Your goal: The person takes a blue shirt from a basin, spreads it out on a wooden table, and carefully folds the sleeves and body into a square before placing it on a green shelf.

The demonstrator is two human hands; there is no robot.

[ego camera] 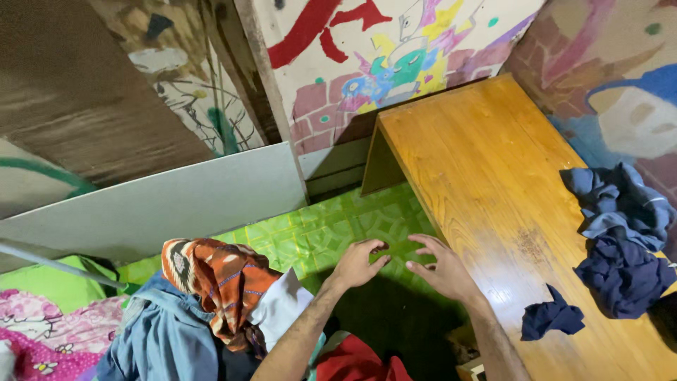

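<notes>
Green tiled floor (331, 226) | both hands (402, 264) open, empty | forearms cut off by frame edge

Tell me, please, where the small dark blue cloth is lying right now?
In the head view, the small dark blue cloth lies on the wooden bench, right of the right hand and just below-left of the larger blue clothes pile.

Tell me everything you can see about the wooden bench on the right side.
The bench looks like glossy, orange-brown varnished wood with visible grain. Its long flat top runs from the painted wall toward the camera, with one end panel standing on the green floor. A worn dark patch marks the middle. A pile of blue clothes and a small dark blue cloth lie on it. Neither hand clearly touches it.
</notes>
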